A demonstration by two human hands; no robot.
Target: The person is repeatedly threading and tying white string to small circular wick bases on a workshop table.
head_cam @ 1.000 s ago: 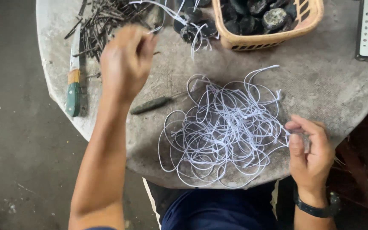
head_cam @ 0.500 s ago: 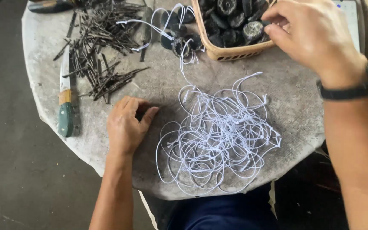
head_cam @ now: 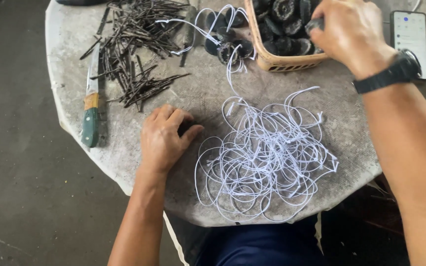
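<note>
Head view: my right hand [head_cam: 346,32] pinches a dark disc [head_cam: 316,23] over the basket [head_cam: 277,60] at 1 o'clock, left hand [head_cam: 166,138] curled flat at 9; I'd guess it snags the cord [head_cam: 267,157].

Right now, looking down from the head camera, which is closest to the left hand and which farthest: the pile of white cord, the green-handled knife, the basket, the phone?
From the left hand:
1. White cord pile, just to its right.
2. Green-handled knife, to its left by the table edge.
3. Basket, up and to the right.
4. Phone, far right corner.
</note>
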